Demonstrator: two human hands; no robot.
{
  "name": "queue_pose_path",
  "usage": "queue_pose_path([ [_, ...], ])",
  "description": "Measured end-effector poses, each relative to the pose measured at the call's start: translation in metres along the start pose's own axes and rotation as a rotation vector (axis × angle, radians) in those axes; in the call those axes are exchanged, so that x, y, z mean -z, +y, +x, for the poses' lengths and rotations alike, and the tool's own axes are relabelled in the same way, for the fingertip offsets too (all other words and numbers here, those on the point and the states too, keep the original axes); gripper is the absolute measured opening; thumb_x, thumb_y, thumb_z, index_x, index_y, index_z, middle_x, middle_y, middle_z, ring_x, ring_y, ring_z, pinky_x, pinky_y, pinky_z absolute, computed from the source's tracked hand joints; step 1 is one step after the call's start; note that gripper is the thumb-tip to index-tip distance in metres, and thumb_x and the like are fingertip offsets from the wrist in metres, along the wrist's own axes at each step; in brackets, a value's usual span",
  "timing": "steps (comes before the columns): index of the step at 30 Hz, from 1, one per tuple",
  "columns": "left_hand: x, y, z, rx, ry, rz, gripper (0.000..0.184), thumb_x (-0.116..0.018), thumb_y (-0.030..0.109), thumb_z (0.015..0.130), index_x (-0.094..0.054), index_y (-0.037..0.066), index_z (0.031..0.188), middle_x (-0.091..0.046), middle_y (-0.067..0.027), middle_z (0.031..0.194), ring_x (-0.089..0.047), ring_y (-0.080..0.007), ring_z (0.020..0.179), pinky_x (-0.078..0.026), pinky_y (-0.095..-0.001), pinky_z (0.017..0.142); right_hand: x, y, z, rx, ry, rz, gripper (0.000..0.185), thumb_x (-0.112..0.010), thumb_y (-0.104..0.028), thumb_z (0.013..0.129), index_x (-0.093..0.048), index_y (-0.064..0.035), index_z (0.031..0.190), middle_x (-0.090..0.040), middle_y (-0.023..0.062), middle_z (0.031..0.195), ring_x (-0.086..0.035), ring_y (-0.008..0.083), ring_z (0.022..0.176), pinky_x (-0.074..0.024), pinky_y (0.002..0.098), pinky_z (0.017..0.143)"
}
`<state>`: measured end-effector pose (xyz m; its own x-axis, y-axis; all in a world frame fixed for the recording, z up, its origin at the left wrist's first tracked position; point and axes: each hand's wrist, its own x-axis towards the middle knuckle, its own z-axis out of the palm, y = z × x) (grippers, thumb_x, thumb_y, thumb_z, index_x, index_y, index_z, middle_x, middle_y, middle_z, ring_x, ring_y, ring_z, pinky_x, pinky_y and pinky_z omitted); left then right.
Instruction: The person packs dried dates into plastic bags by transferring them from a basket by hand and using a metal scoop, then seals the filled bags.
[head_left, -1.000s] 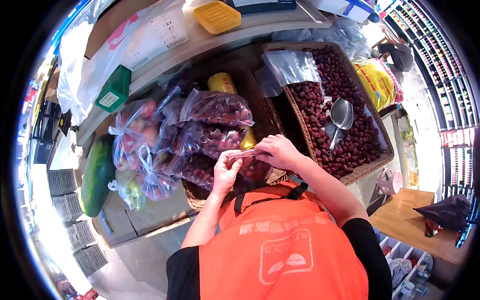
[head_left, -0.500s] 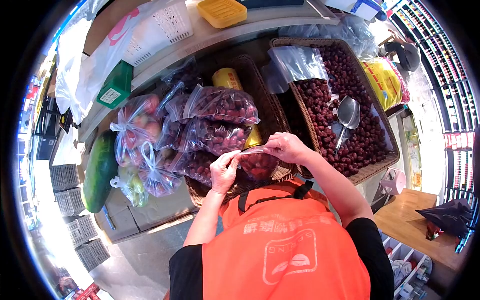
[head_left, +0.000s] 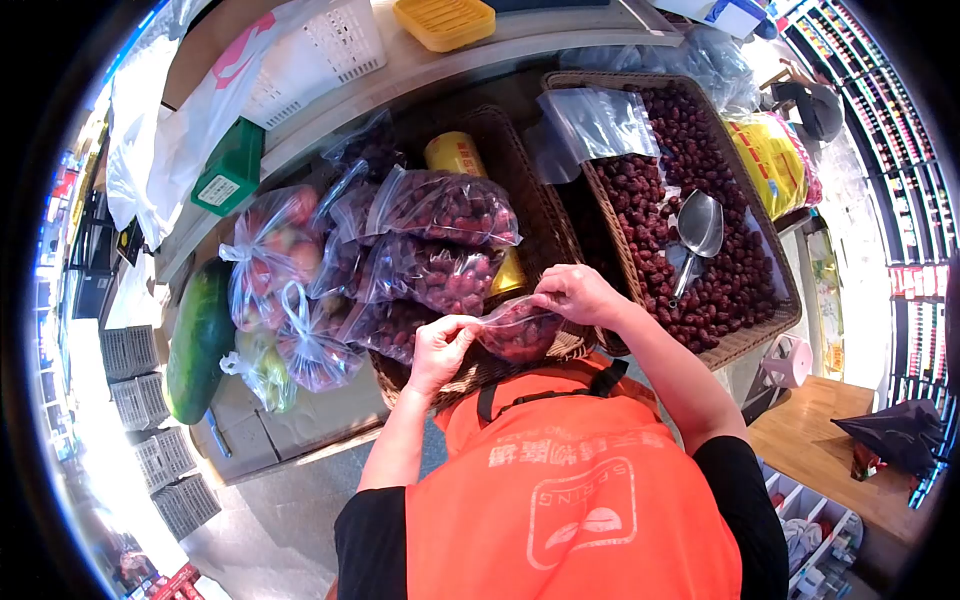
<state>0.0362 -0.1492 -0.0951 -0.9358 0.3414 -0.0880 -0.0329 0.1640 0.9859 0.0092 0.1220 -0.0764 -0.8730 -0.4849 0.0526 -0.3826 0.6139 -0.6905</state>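
Between my two hands is a clear plastic bag of dark red dried fruit [head_left: 522, 335], held by its top edge close to my apron. My left hand [head_left: 444, 350] pinches the left end of that edge, and my right hand [head_left: 578, 296] pinches the right end. Just beyond lie several filled bags of the same fruit [head_left: 445, 208], stacked in a wicker basket [head_left: 545, 225]. To the right, a second wicker basket [head_left: 612, 225] holds loose dark red fruit, a metal scoop [head_left: 699, 226] and some flat clear bags [head_left: 600, 125].
Left of the stack are knotted bags of round fruit [head_left: 275, 255] and a long green melon [head_left: 198, 345]. A green box [head_left: 228, 168] and a yellow tray [head_left: 444, 22] sit farther back. A yellow roll [head_left: 455, 155] lies behind the filled bags.
The bag's top edge now tilts more, and its front shows more openly. My left hand has shifted slightly down and left; both hands still pinch the edge.
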Motion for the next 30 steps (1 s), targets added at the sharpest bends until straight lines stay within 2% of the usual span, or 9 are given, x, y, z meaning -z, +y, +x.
queue_pose_path([
  [3, 0.003, 0.001, 0.001, -0.078, 0.013, 0.118, 0.016, -0.066, 0.017, 0.087, -0.068, 0.001, 0.088, -0.068, -0.0066, 0.078, -0.062, -0.0118, 0.071, -0.048, -0.0249, 0.066, 0.006, -0.001, -0.003, -0.103, -0.035, 0.059, 0.018, -0.064, -0.025, 0.084, -0.066, -0.0073, 0.08, -0.061, 0.0085, 0.078, -0.061, 0.0294, 0.076, -0.049, 0.0386, 0.064],
  [8, 0.004, -0.005, -0.001, -0.16, 0.074, 0.203, 0.02, -0.066, 0.022, 0.087, -0.067, 0.001, 0.085, -0.066, -0.0085, 0.075, -0.062, -0.0151, 0.068, -0.048, -0.026, 0.062, 0.017, 0.004, -0.014, -0.128, -0.038, 0.056, 0.017, -0.065, -0.023, 0.084, -0.066, -0.0062, 0.082, -0.062, 0.0095, 0.078, -0.061, 0.0304, 0.075, -0.049, 0.0385, 0.064],
  [11, 0.004, -0.01, -0.002, -0.176, 0.073, 0.191, 0.021, -0.066, 0.022, 0.087, -0.066, 0.002, 0.084, -0.064, -0.0085, 0.074, -0.062, -0.0158, 0.067, -0.047, -0.0266, 0.061, 0.018, 0.004, -0.021, -0.118, 0.009, 0.077, 0.019, -0.065, -0.023, 0.084, -0.065, -0.0049, 0.082, -0.062, 0.0117, 0.076, -0.061, 0.0306, 0.073, -0.0484, 0.0388, 0.063],
  [14, 0.003, -0.006, -0.001, -0.211, 0.063, 0.21, 0.018, -0.066, 0.02, 0.087, -0.066, 0.002, 0.084, -0.063, -0.008, 0.073, -0.061, -0.0167, 0.065, -0.047, -0.027, 0.06, 0.024, -0.005, -0.024, -0.259, -0.036, 0.158, 0.02, -0.064, -0.023, 0.084, -0.064, -0.0033, 0.082, -0.062, 0.014, 0.074, -0.061, 0.0306, 0.069, -0.0473, 0.0377, 0.061],
  [17, 0.001, -0.001, 0.0, -0.26, 0.051, 0.211, 0.016, -0.066, 0.017, 0.087, -0.065, 0.002, 0.083, -0.062, -0.0088, 0.073, -0.061, -0.0187, 0.065, -0.047, -0.0272, 0.06, 0.021, 0.0, -0.026, -0.27, -0.013, 0.168, 0.02, -0.064, -0.022, 0.085, -0.062, -0.0021, 0.083, -0.059, 0.0153, 0.07, -0.06, 0.0302, 0.065, -0.046, 0.0364, 0.058],
  [26, -0.002, 0.007, 0.004, -0.341, 0.075, 0.28, 0.012, -0.065, 0.012, 0.085, -0.063, 0.002, 0.079, -0.061, -0.0098, 0.071, -0.06, -0.0221, 0.062, -0.047, -0.0287, 0.058, 0.019, 0.004, -0.026, -0.324, -0.017, 0.237, 0.019, -0.063, -0.02, 0.085, -0.061, -0.001, 0.083, -0.057, 0.0149, 0.066, -0.057, 0.0253, 0.058, -0.044, 0.0347, 0.056],
  [30, -0.003, 0.006, 0.004, -0.29, 0.073, 0.22, 0.011, -0.066, 0.011, 0.085, -0.063, 0.001, 0.081, -0.061, -0.0092, 0.071, -0.06, -0.0187, 0.063, -0.047, -0.0283, 0.059, 0.019, 0.004, -0.027, -0.363, -0.012, 0.272, 0.02, -0.063, -0.02, 0.085, -0.061, -0.0006, 0.083, -0.056, 0.013, 0.065, -0.055, 0.0205, 0.058, -0.0437, 0.033, 0.056],
])
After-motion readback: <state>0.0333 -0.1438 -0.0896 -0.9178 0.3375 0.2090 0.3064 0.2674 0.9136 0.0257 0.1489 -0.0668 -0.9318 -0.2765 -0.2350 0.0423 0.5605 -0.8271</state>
